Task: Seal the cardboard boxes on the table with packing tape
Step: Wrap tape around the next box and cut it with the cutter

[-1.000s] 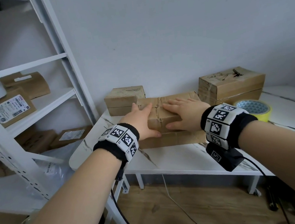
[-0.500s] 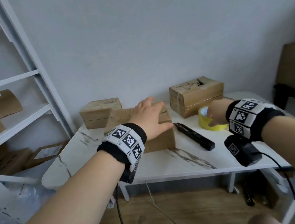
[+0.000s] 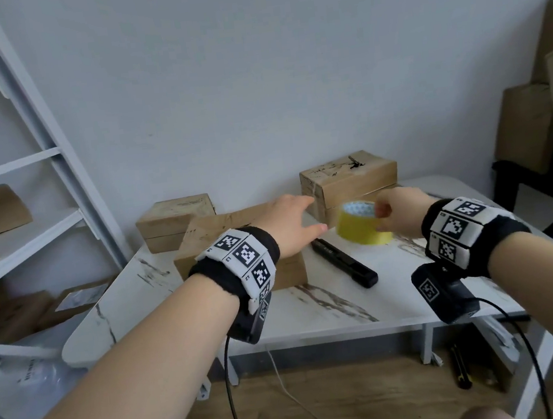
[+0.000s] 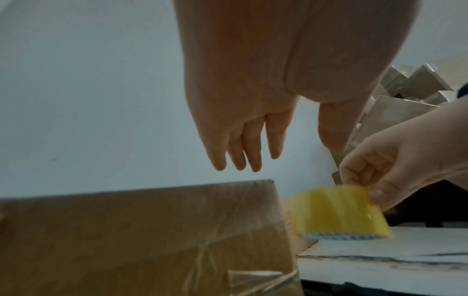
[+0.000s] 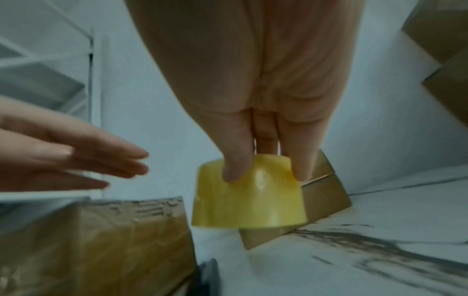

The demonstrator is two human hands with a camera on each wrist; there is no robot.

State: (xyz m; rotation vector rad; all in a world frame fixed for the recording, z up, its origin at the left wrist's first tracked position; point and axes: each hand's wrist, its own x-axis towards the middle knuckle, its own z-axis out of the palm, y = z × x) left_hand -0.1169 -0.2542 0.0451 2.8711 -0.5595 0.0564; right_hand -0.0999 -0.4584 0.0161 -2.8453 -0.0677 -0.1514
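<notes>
Cardboard boxes (image 3: 238,248) on white marble-look table (image 3: 399,298) by grey wall | yellow tape roll (image 3: 361,227) pinched, right hand (image 3: 403,212) | left hand (image 3: 291,228) spread, empty.

White shelving (image 3: 57,172) (left), black cutter (image 3: 345,263) on marbled table (image 3: 331,310)

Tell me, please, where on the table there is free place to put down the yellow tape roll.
Free: the front strip of the table, between the near box, the black tool and the front edge; also the front-left corner. Crowded: the back, where three boxes stand, and the middle, where the left hand reaches toward the tape roll held by the right hand.
</notes>
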